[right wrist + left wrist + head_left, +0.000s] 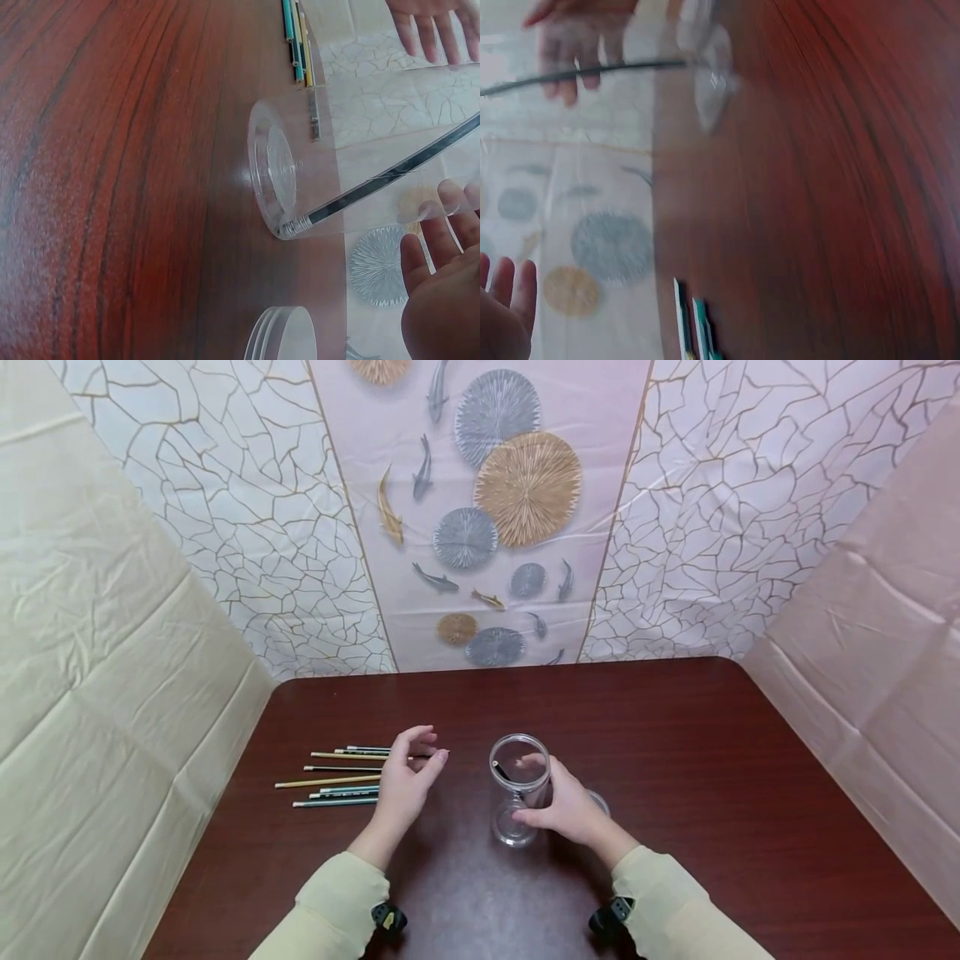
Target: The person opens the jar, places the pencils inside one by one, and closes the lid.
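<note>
A clear, straight-sided jar stands upright on the table, and my right hand grips its side, thumb in front and fingers behind. One black pencil leans inside the jar, eraser end down at the bottom. My left hand hovers left of the jar with fingers loosely bent and nothing held, overlapping the tips of a spread of pencils. Those loose pencils, among them a yellow pencil and a teal pencil, lie roughly parallel on the table.
A round clear lid lies on the table beside the jar, mostly hidden behind my right hand in the head view. The dark red-brown table ends at a patterned cloth backdrop, with plain cloth walls at both sides.
</note>
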`<state>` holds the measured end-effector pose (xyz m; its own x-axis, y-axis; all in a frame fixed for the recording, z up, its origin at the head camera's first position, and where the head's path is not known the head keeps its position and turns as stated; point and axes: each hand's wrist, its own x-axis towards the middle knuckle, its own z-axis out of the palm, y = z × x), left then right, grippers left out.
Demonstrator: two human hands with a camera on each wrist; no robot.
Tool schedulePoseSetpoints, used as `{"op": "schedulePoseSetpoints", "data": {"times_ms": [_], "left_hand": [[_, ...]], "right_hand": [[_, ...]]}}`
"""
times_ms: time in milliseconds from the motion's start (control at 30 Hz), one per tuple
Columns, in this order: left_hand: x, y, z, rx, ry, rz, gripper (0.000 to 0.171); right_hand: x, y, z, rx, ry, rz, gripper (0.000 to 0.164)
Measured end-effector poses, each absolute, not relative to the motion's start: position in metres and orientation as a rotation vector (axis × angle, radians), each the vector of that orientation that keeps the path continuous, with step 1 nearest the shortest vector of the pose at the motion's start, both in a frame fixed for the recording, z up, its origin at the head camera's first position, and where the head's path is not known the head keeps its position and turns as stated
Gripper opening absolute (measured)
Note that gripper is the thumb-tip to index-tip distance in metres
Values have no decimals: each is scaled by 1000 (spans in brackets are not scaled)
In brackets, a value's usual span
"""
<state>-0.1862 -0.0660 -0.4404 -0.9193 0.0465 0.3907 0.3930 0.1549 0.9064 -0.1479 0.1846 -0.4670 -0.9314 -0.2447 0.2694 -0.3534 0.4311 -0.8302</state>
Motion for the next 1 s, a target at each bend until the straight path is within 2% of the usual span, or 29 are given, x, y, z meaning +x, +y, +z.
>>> {"op": "schedulePoseSetpoints", "data": {"times_ms": [333, 733, 1000], "left_hand": [[-199, -108, -460, -469, -2482, -1269, 38], [-206, -143, -483, -501, -2631, -950, 38], [-211, -161, -496, -665, -2515, -638, 32]], "right_hand": [[-148, 185, -466, 526, -2584, 1532, 65], [-147, 185, -467, 525, -2588, 1532, 65], [-147, 185, -466, 523, -2576, 1527, 65]]}}
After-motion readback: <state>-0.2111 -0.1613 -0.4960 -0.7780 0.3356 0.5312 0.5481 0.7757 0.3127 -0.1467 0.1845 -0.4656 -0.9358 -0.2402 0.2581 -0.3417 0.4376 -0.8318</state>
